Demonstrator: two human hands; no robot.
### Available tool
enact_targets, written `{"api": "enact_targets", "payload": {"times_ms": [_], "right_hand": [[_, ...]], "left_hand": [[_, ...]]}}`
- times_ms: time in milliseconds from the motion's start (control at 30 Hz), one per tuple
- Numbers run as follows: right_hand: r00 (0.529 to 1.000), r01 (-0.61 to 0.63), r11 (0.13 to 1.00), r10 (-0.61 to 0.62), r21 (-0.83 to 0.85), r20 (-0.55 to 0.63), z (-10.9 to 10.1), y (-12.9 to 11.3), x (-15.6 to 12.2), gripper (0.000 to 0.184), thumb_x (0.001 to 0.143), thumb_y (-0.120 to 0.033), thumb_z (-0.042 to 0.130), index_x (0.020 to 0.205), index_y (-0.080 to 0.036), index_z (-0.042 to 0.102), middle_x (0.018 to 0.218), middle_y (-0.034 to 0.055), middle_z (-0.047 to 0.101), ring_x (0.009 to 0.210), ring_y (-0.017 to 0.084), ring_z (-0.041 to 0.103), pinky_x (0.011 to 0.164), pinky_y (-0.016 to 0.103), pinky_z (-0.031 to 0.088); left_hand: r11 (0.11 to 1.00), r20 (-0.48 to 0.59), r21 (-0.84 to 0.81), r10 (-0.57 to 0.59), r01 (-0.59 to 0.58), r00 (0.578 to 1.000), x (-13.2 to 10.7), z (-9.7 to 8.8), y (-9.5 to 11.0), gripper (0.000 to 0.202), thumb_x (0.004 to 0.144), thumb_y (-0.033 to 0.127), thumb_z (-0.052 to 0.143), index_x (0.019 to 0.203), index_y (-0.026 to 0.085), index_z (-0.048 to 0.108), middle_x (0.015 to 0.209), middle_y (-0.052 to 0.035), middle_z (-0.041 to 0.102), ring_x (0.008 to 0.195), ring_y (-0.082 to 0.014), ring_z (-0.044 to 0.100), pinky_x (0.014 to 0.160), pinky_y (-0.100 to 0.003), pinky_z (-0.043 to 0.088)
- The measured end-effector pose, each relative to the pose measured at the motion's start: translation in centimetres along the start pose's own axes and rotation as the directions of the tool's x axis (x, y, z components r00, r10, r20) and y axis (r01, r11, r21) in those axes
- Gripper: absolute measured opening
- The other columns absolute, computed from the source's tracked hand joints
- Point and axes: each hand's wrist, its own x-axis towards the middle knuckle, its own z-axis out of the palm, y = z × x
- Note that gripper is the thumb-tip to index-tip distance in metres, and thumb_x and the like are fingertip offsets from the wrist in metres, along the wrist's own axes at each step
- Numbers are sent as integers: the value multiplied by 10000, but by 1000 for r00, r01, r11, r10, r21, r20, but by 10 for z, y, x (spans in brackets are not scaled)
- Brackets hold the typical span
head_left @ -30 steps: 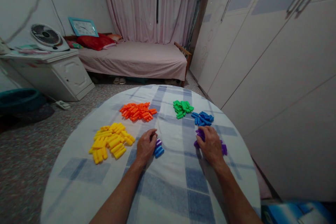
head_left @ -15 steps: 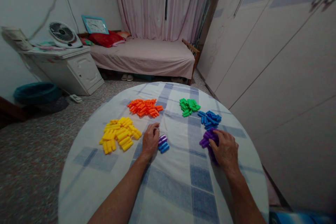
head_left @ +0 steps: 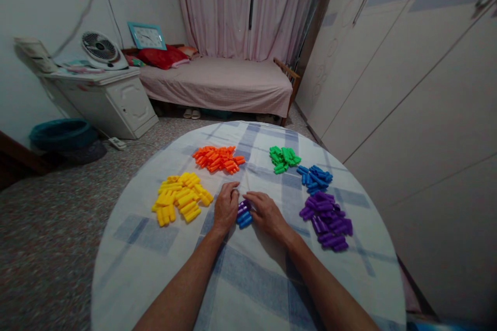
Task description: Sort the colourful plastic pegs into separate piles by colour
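A small row of tube-shaped plastic pieces lies between my hands, with blue pieces (head_left: 244, 220) nearest me and purple pieces (head_left: 243, 209) beyond them. My left hand (head_left: 227, 208) rests along the row's left side, fingers curved forward with a gap between thumb and forefinger. From the right, my right hand (head_left: 267, 213) reaches over the far end, its fingertips closed at a purple piece (head_left: 246, 202) that they partly hide. A larger purple pile (head_left: 328, 220) lies to the right of my right hand.
On the checked tablecloth (head_left: 256, 269) are a yellow pile (head_left: 181, 197) at left, an orange pile (head_left: 218, 159) behind, and green (head_left: 284, 159) and blue (head_left: 315, 179) piles at back right. A bed (head_left: 221, 80) stands past the round table; wardrobe doors (head_left: 423, 114) flank the right.
My right hand has moved left from the purple pile to the small row, uncovering the pile. My left hand has stayed beside the row. The view has shifted slightly.
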Motion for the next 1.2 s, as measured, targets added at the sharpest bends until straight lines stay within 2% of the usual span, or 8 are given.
{"api": "enact_targets", "payload": {"times_ms": [233, 400, 500, 667, 767, 900, 967, 1200], "right_hand": [[1000, -1, 996, 0, -92, -9, 7, -13, 2, 345, 785, -147, 595, 1120, -230, 593, 1086, 56, 628, 1032, 204, 525, 882, 360, 401], [964, -143, 977, 102, -158, -244, -28, -10, -19, 250, 810, -197, 574, 1059, -210, 599, 1030, 64, 628, 993, 214, 533, 865, 362, 398], [870, -281, 940, 163, -196, -465, -63, 9, -44, 240, 823, -237, 555, 1056, -204, 598, 1032, 68, 628, 1004, 223, 531, 896, 382, 385], [616, -579, 792, 268, -195, -741, -106, 48, -92, 301, 825, -362, 512, 1034, -169, 609, 990, 104, 630, 964, 251, 537, 861, 402, 398], [484, -689, 713, 324, -127, -813, -115, 66, -113, 339, 806, -396, 496, 1000, -148, 622, 968, 125, 636, 933, 259, 547, 836, 392, 406], [359, -759, 650, 463, 34, -810, -113, 81, -128, 366, 773, -421, 484, 969, -151, 634, 958, 125, 646, 879, 251, 561, 793, 372, 413], [331, -781, 616, 546, 102, -769, -109, 86, -131, 385, 763, -434, 478, 974, -154, 637, 959, 121, 648, 848, 242, 564, 772, 363, 415], [373, -807, 581, 641, 106, -671, -102, 97, -138, 446, 773, -444, 428, 1026, -140, 635, 973, 130, 645, 873, 250, 557, 790, 377, 413]], "left_hand": [[999, 17, 27, 19, -20, 1000, 1, 2, -5, 306, 840, 177, 362, 1048, 154, 587, 1045, -89, 601, 1012, -198, 563, 936, -369, 443], [999, 14, 27, 26, -26, 1000, 1, 2, -6, 301, 848, 208, 367, 1050, 170, 587, 1031, -79, 601, 990, -199, 573, 923, -372, 451], [998, 22, 50, 31, -32, 999, 1, 2, -6, 297, 843, 213, 382, 1049, 169, 591, 1030, -79, 606, 996, -203, 573, 926, -374, 448], [995, 21, 84, 50, -51, 999, 1, 1, -4, 280, 822, 194, 397, 1011, 177, 603, 1016, -74, 615, 993, -205, 573, 914, -364, 451], [994, 24, 90, 64, -65, 998, 1, 1, -4, 270, 813, 189, 404, 991, 178, 606, 1005, -73, 619, 980, -205, 577, 902, -362, 456], [993, 33, 97, 70, -73, 997, 1, 0, -4, 264, 811, 189, 408, 980, 184, 611, 998, -68, 621, 963, -203, 583, 892, -364, 461], [992, 37, 99, 71, -74, 997, 1, 0, -4, 263, 813, 191, 409, 979, 183, 613, 1001, -69, 621, 964, -203, 584, 890, -362, 462], [992, 38, 108, 66, -69, 997, 1, 0, -1, 262, 798, 168, 412, 959, 178, 619, 976, -66, 622, 947, -196, 590, 877, -349, 467]]}}
